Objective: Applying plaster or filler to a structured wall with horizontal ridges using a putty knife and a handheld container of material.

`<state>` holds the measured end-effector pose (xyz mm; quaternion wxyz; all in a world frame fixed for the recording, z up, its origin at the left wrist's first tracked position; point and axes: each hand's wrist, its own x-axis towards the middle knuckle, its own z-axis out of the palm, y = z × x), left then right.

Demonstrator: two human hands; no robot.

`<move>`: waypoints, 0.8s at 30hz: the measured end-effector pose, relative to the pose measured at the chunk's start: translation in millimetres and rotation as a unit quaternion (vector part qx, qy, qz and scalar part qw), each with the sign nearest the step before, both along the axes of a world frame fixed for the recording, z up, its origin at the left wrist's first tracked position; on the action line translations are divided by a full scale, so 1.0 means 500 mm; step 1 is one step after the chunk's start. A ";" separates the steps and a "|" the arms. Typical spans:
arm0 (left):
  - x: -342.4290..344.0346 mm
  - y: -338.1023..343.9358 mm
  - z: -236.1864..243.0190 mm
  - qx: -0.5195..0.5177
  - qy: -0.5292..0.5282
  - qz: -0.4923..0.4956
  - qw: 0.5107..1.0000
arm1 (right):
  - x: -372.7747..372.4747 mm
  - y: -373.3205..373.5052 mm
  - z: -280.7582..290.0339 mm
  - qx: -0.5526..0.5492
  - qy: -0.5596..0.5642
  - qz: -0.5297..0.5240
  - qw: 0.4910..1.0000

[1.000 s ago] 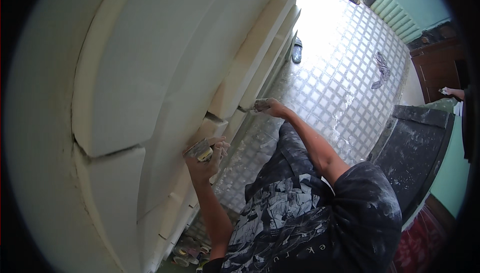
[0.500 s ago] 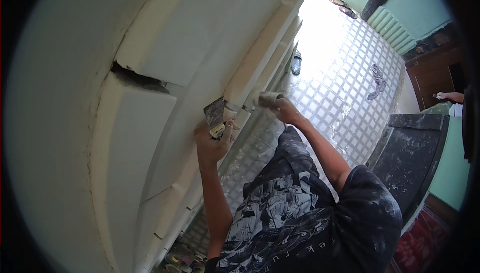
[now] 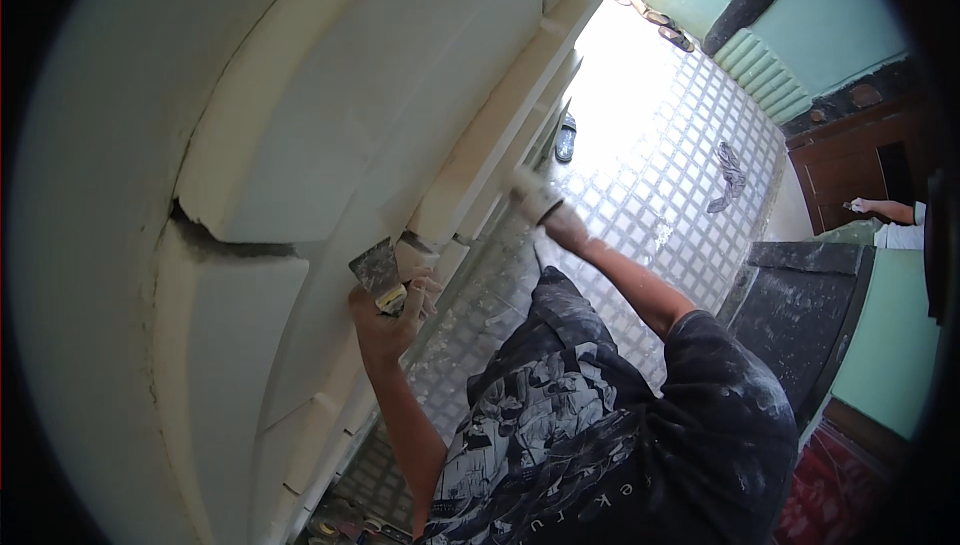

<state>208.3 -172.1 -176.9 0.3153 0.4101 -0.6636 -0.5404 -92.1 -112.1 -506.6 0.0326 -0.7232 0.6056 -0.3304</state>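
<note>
My left hand [image 3: 385, 330] is closed around a putty knife [image 3: 374, 265]. Its wide blade, smeared with grey and white, points up and away, and a yellow patch shows near the handle. The hand rests by a narrow gap [image 3: 418, 242] in a pale stepped moulding [image 3: 505, 115]. To the right of that moulding, my right hand [image 3: 566, 229] grips a blurred pale, blocky thing [image 3: 528, 193] with a dark band; motion smear hides its kind. It is held in the air, apart from the moulding. White dust coats the fingers of both hands.
A wider dark crack [image 3: 235, 248] splits the pale panel [image 3: 330, 145] at left. On the tiled floor [image 3: 640, 165] lie a dark sandal [image 3: 566, 137] and a crumpled cloth [image 3: 730, 177]. A dusty black panel [image 3: 795, 295] stands at right; beyond it another person's arm [image 3: 888, 209] shows.
The whole view has shifted, so the scene sits further left and lower. My right hand has swung away from the moulding with the blurred thing. My left hand keeps its place by the gap.
</note>
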 end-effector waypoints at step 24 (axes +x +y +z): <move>-0.013 0.012 -0.009 -0.070 0.012 0.027 0.997 | -0.246 -0.168 0.081 0.082 -0.198 -0.057 0.975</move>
